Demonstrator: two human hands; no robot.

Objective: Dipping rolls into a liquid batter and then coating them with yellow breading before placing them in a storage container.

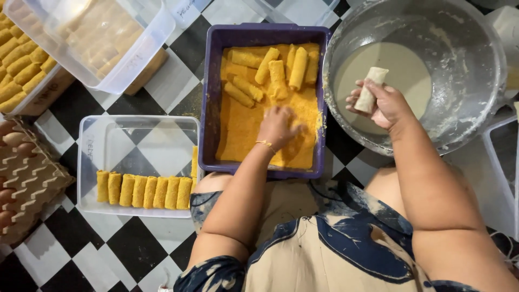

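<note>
My left hand (278,126) rests palm down in the orange breadcrumbs of a purple rectangular tray (210,97); whether it grips anything under the fingers is hidden. Several crumb-coated rolls (270,73) lie at the far end of that tray. My right hand (381,103) holds a pale uncoated roll (370,89) over a large metal bowl (465,70) with beige batter (403,70) in it.
A clear plastic tray (135,141) at my left holds a row of coated rolls (143,191). Further left stand clear containers (97,38) with more coated rolls (19,65) and an egg carton (27,178). The floor is black-and-white checkered tile. My lap fills the bottom.
</note>
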